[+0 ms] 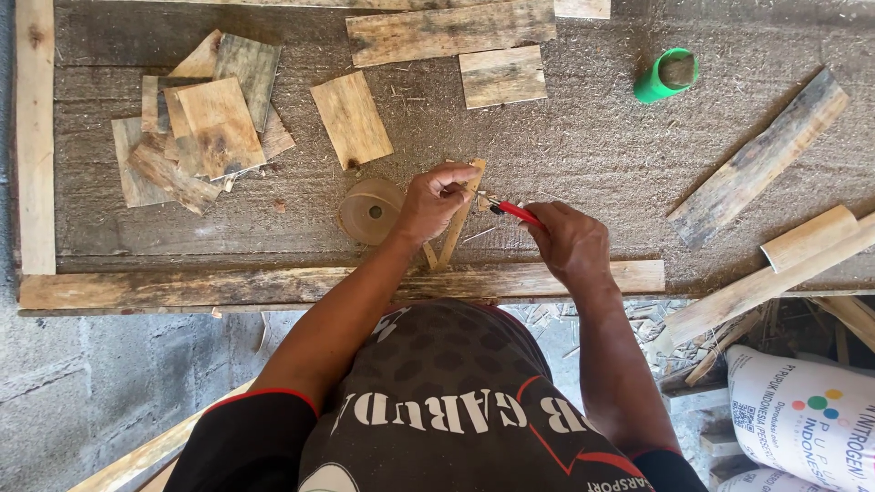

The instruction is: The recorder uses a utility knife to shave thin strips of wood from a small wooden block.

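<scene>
My left hand (436, 200) pinches a thin wooden strip (460, 219) that slants down across the dusty work table (583, 146). My right hand (570, 241) grips a red-handled knife (512, 211) whose blade tip points left and meets the strip near my left fingers. A round tan disc (369, 211) lies flat just left of my left hand.
A heap of small wooden offcuts (200, 128) sits at the back left, with single boards (351, 118), (501, 76) further right. A green cup (667, 75) stands at the back right beside a long plank (758, 157). A wooden batten (228, 286) edges the table front. Printed sacks (802, 419) lie lower right.
</scene>
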